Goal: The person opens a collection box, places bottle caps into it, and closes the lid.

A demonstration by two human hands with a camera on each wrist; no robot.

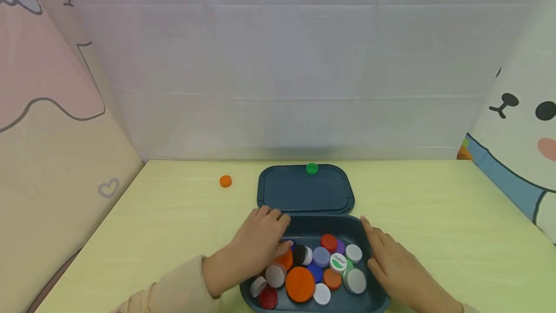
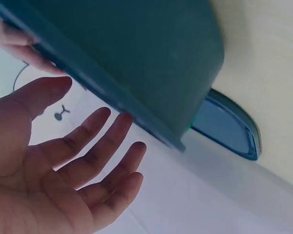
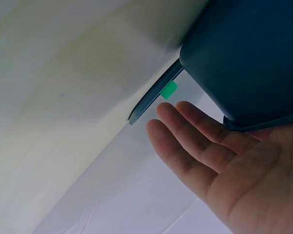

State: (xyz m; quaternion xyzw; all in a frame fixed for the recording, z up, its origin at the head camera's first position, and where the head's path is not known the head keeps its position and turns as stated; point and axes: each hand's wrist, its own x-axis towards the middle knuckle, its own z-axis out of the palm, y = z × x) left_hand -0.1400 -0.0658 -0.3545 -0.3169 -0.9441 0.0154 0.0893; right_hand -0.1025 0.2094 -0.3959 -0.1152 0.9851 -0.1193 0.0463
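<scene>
In the head view, a dark blue plastic box (image 1: 343,303) holds several bottle caps, among them a large orange cap (image 1: 300,284), a red cap (image 1: 328,242) and a white cap (image 1: 322,293). My left hand (image 1: 256,240) is over the box's left edge, its thumb above the caps inside. The left wrist view shows that hand's fingers (image 2: 95,156) spread and loosely bent beside the box rim, nothing between them. Along the right rim lies my right hand (image 1: 397,267), its fingers mostly straight; its palm side faces the right wrist camera.
Behind the box, its matching dark blue lid (image 1: 304,190) lies on the pale yellow table (image 1: 173,226). A green cap (image 1: 312,168) sits on the lid's far edge. To the left is an orange cap (image 1: 225,181). A white cloth (image 1: 286,62) hangs across the back.
</scene>
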